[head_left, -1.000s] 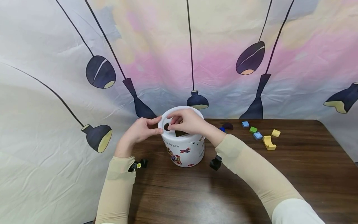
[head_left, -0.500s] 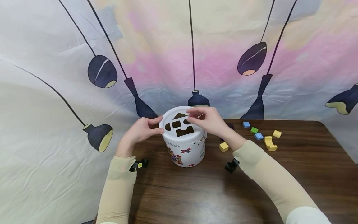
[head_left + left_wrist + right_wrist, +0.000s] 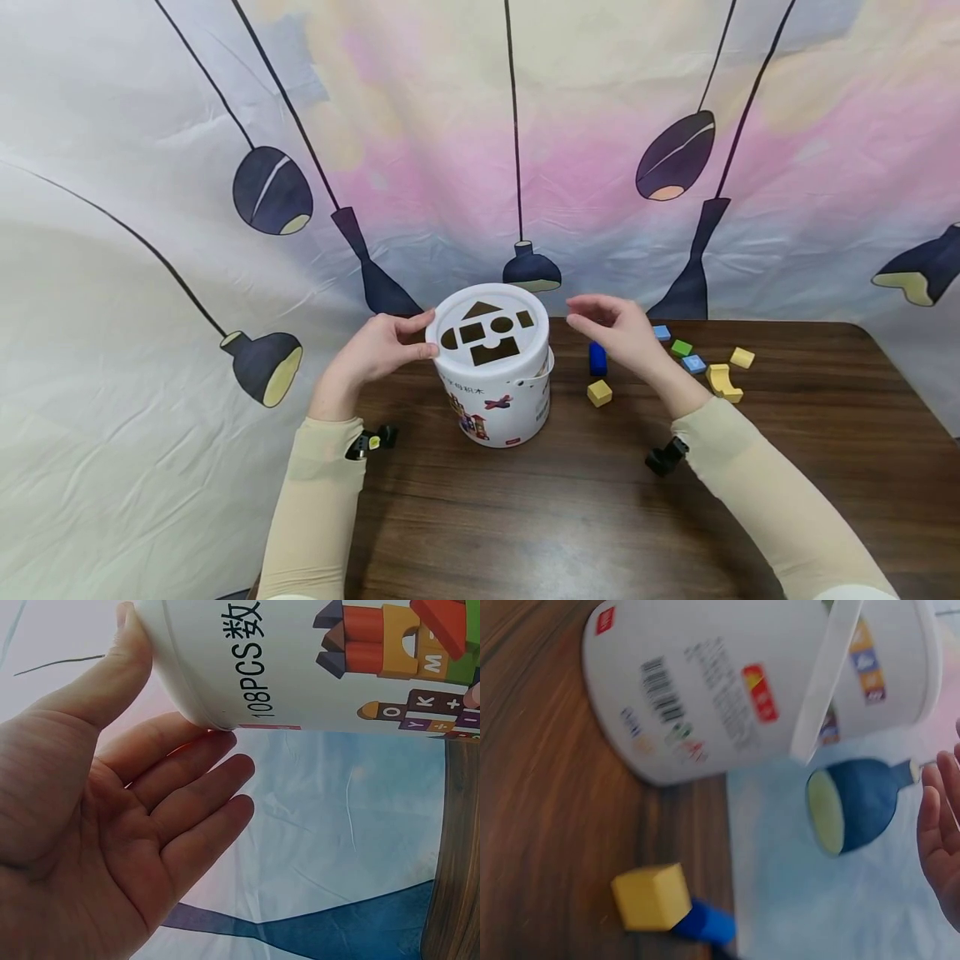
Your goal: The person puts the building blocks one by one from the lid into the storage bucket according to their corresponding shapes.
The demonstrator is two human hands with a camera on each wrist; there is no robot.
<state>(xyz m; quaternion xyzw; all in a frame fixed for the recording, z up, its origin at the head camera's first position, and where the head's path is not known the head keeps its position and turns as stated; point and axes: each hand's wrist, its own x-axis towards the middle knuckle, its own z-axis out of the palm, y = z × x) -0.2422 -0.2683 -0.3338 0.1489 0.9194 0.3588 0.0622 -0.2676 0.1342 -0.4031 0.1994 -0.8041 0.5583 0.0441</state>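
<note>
A white bucket [image 3: 480, 379] stands upright on the dark wood-grain desk [image 3: 517, 517], its white lid [image 3: 527, 340] on. Cut through the lid are a triangle, a square, a circle, a small rectangle, a half-round and a larger notched rectangle. The left hand [image 3: 375, 354] steadies the bucket's left edge, the thumb and the index finger touching the rim, the other fingers loosely extended below it in the left wrist view. The right hand [image 3: 618, 333] is in the air to the right of the bucket, apart from it, fingers relaxed and slightly bent, with nothing seen between them. A white handle [image 3: 829, 682] hangs down the bucket's right side. Nearest the right hand is a blue block [image 3: 597, 358], with a yellow cube [image 3: 599, 393] just in front of it. Farther right lie a green block [image 3: 681, 347] between two light-blue blocks [image 3: 693, 364], a small yellow block [image 3: 742, 358] and a yellow block with a curved hollow [image 3: 724, 383]. Beyond the desk hangs a pastel cloth [image 3: 420, 125] printed with dark lamps.
</note>
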